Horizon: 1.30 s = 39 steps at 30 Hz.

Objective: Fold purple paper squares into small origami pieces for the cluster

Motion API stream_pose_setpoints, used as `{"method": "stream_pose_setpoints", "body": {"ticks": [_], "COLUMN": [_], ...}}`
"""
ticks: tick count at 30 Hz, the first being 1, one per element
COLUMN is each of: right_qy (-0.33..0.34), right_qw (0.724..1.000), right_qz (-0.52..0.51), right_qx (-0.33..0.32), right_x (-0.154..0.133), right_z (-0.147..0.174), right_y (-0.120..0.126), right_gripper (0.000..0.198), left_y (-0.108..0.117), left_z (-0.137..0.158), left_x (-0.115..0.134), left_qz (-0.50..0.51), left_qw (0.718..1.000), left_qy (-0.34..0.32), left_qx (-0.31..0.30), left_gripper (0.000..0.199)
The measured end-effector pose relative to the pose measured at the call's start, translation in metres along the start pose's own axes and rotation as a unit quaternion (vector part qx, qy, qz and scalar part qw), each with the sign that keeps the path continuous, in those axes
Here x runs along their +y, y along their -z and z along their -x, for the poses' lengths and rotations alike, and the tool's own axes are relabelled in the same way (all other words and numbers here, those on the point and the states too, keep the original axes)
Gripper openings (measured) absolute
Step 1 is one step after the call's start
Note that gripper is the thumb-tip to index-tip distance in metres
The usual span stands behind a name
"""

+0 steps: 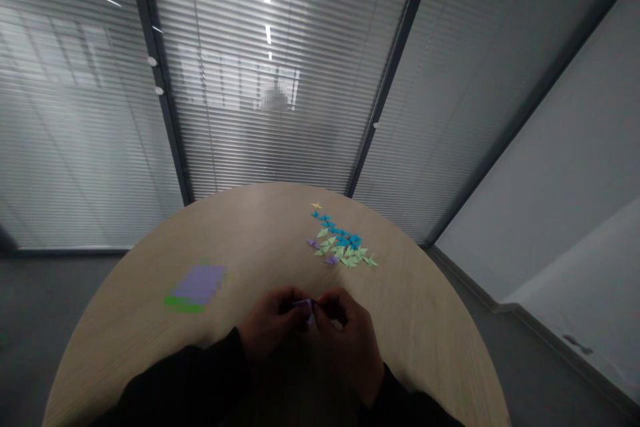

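A small piece of purple folded paper (309,309) is pinched between my two hands, close to the near side of the table. My left hand (273,323) grips it from the left with thumb and fingers closed. From the right, my right hand (353,337) pinches its other side. Fingers cover much of the paper, so its full shape is hidden. Just beyond my hands lie several small folded paper figures, winged like origami cranes: blue ones (345,238), pale green ones (351,256), a few purple ones (331,260) and a yellow one (316,205) farthest off.
To the left on the round wooden table (250,233) lies a stack of paper sheets (200,282), purple on top with green at its edge; it looks pixelated. Behind the table's far edge stand glass panels with blinds (270,147). A white wall (560,180) is on the right.
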State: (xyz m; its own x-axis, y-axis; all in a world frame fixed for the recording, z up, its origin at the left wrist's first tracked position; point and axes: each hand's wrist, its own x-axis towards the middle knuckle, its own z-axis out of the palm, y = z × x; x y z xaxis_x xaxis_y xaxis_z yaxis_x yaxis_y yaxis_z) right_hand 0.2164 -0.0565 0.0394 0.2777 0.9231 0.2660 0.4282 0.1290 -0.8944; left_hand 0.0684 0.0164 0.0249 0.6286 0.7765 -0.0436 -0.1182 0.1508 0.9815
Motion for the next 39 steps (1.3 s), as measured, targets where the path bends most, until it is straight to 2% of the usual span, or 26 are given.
{"method": "stream_pose_setpoints", "body": {"ticks": [6,9,13,17,21,25,29,35,39], "right_qy": [0.013,0.053,0.074,0.043,0.012,0.012,0.021,0.020,0.050], "right_qw": [1.000,0.998,0.996,0.994,0.996,0.996,0.996,0.994,0.994], "right_qz": [-0.005,0.008,0.056,0.077,0.056,0.043,0.053,0.059,0.059], "right_qx": [0.010,0.014,0.016,0.065,0.070,0.077,0.076,0.089,0.083], "right_x": [-0.006,-0.009,-0.011,-0.013,-0.015,-0.014,-0.015,-0.018,-0.017], "right_z": [0.000,0.002,0.005,0.007,0.007,0.007,0.008,0.009,0.009], "right_y": [0.000,0.000,-0.002,-0.005,-0.005,-0.005,-0.006,-0.007,-0.008], "right_gripper": [0.005,0.007,0.016,0.014,0.016,0.017,0.015,0.018,0.019], "left_y": [-0.002,-0.003,-0.004,-0.010,-0.017,-0.017,-0.014,-0.014,-0.017], "left_z": [0.002,0.001,0.002,0.007,0.012,0.010,0.006,0.007,0.009], "left_x": [0.003,0.003,0.002,0.004,0.006,0.003,0.000,0.001,0.003], "left_qz": [-0.018,-0.024,-0.067,-0.077,-0.113,-0.037,0.022,0.024,-0.010], "left_qw": [0.999,0.998,0.993,0.993,0.991,0.998,0.999,0.999,0.997], "left_qy": [0.001,-0.004,-0.022,-0.027,-0.059,-0.049,-0.031,-0.028,-0.037], "left_qx": [0.027,0.057,0.094,0.080,0.046,0.016,0.030,0.038,0.063], "left_gripper": [0.038,0.033,0.023,0.019,0.024,0.035,0.043,0.039,0.036]}}
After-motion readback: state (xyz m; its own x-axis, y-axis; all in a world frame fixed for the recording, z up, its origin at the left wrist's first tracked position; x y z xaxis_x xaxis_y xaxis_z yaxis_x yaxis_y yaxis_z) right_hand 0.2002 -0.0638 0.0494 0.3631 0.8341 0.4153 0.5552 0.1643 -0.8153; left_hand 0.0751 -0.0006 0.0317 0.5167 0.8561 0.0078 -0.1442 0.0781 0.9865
